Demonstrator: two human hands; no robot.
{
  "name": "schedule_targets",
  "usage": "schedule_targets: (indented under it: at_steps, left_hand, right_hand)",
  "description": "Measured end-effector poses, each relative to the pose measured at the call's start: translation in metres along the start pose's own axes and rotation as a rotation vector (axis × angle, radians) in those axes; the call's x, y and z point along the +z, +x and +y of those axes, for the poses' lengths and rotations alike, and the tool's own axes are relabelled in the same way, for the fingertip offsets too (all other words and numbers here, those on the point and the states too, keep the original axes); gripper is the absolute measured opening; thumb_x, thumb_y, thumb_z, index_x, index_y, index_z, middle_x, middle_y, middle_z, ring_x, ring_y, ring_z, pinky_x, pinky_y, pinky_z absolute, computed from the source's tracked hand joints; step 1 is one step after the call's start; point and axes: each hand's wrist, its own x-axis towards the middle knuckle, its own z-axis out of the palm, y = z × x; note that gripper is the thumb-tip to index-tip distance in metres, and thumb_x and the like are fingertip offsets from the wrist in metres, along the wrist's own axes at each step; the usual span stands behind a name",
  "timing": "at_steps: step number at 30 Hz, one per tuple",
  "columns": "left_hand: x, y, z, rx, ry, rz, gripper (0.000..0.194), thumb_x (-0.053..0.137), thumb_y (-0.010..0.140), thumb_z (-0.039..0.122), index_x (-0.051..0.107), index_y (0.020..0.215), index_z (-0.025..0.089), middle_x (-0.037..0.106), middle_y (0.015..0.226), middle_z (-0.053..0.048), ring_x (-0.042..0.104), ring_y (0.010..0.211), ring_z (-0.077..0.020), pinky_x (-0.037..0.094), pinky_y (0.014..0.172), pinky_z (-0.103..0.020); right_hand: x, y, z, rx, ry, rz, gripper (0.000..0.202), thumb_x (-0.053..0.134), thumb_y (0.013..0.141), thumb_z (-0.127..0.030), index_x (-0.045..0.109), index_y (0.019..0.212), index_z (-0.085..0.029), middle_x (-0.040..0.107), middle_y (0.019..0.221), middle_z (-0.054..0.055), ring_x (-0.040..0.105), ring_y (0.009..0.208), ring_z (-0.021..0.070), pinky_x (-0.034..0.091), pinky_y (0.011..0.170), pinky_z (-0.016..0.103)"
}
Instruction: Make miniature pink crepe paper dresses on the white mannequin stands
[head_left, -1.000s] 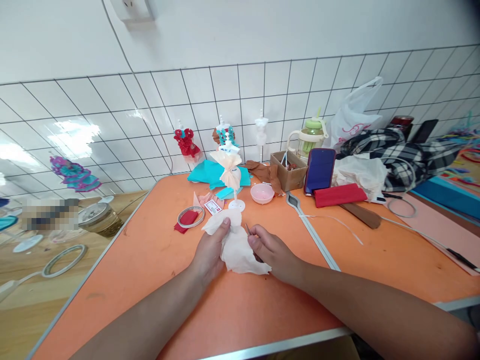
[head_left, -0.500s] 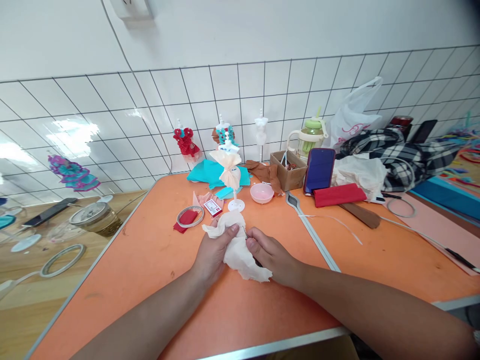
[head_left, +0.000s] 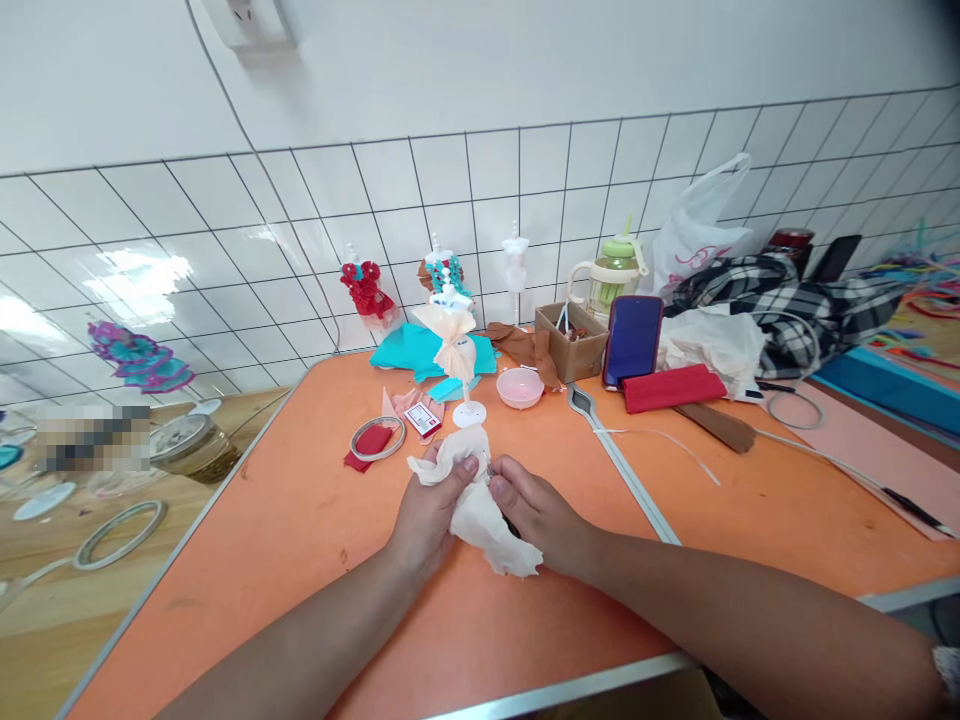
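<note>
Just below the middle of the frame, a crumpled sheet of thin white paper (head_left: 484, 525) is pinched between the thumb and fingers of the left hand (head_left: 431, 508). A small metal-tipped tool (head_left: 490, 470), mostly hidden, is gripped in the closed right hand (head_left: 541, 510), its tip held close to the paper. At the centre of the frame, a small white mannequin wrapped in gathered cream paper (head_left: 456, 348) is stood upright on the flat orange table (head_left: 300, 560).
</note>
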Motion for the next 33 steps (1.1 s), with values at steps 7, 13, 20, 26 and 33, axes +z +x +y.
schedule_targets:
  at_steps: [7,13,20,26,33]
  left_hand:
    - [0.004,-0.003,0.0,0.007,0.01,0.008,0.033,0.078,0.068,0.03,0.058,0.089,0.015,0.061,0.074,0.0,0.059,0.063,-0.0122,0.048,0.06,-0.024]
    - [0.005,-0.004,-0.001,0.025,0.013,0.017,0.036,0.078,0.068,0.029,0.058,0.096,0.016,0.063,0.083,-0.002,0.06,0.071,-0.0134,0.048,0.065,-0.025]
    - [0.004,-0.001,-0.003,0.07,-0.011,0.059,0.04,0.078,0.067,0.026,0.055,0.098,0.018,0.063,0.082,0.0,0.061,0.07,-0.0137,0.049,0.065,-0.026]
    - [-0.002,0.002,-0.002,0.061,-0.071,0.007,0.032,0.075,0.071,0.03,0.055,0.092,0.017,0.062,0.074,0.0,0.061,0.066,-0.0145,0.05,0.059,-0.026]
    - [-0.001,-0.004,-0.001,-0.077,0.003,-0.144,0.038,0.069,0.076,0.036,0.061,0.105,0.013,0.069,0.095,-0.013,0.067,0.081,-0.0254,0.053,0.068,-0.034]
  right_hand:
    - [0.003,0.001,0.002,0.009,-0.041,0.052,0.035,0.032,0.093,-0.055,0.041,0.088,-0.022,0.052,0.068,-0.004,0.048,0.062,0.0111,0.035,0.056,0.022]
    - [0.004,0.004,0.0,0.061,-0.05,0.098,0.039,0.032,0.091,-0.06,0.041,0.087,-0.022,0.051,0.069,-0.004,0.048,0.061,0.0113,0.033,0.053,0.022]
    - [0.007,0.003,0.002,0.06,-0.015,0.104,0.033,0.035,0.092,-0.054,0.041,0.085,-0.022,0.05,0.063,-0.005,0.047,0.056,0.0107,0.033,0.052,0.022]
    - [-0.009,0.011,0.001,0.1,0.139,0.354,0.025,0.042,0.089,-0.047,0.046,0.092,-0.022,0.043,0.067,-0.006,0.038,0.052,0.009,0.032,0.048,0.021]
    - [-0.014,0.013,-0.001,0.129,0.197,0.203,0.025,0.062,0.076,-0.039,0.052,0.086,-0.019,0.051,0.073,-0.002,0.046,0.062,0.0114,0.036,0.054,0.022]
